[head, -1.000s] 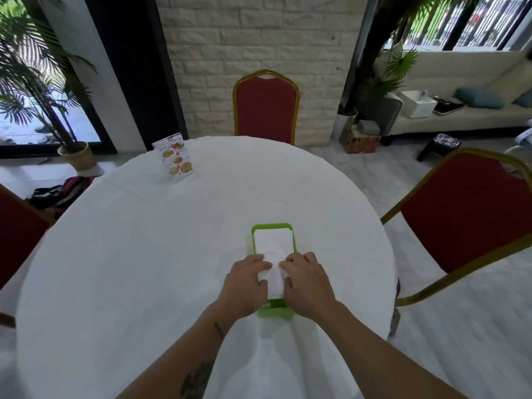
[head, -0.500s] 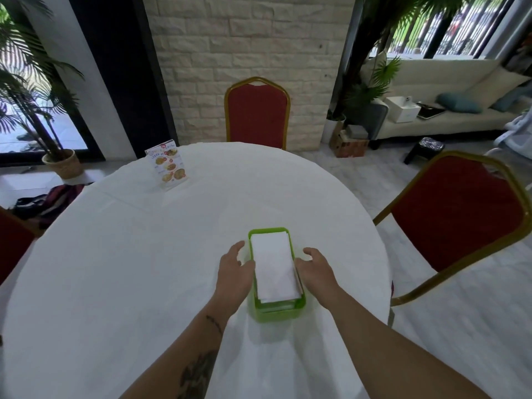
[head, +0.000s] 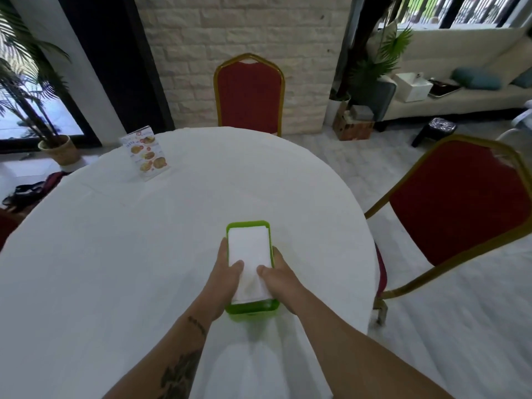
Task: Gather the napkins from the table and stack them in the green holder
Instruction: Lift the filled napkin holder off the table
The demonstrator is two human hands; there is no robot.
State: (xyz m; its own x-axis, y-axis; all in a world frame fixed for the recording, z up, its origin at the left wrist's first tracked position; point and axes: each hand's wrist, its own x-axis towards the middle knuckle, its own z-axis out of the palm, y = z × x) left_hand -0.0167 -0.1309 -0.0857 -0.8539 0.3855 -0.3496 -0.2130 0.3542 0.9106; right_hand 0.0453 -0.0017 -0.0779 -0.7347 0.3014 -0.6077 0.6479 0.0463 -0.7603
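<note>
Both hands have shifted from beside the green holder (head: 251, 308) to gripping it, left hand (head: 223, 279) and right hand (head: 280, 279) thumbs pressing the napkins (head: 249, 254) stacked inside; tabletop (head: 115, 240) shows none loose, likely finished.

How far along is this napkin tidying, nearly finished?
Nearly, it seems. Done: a white stack of napkins lies inside the green holder, and no loose napkins show on the table; only a menu card stands there. In hand: the left hand and right hand grip the holder's sides, thumbs resting on the stack. Left: probably just letting go, perhaps after a final squaring.
</note>
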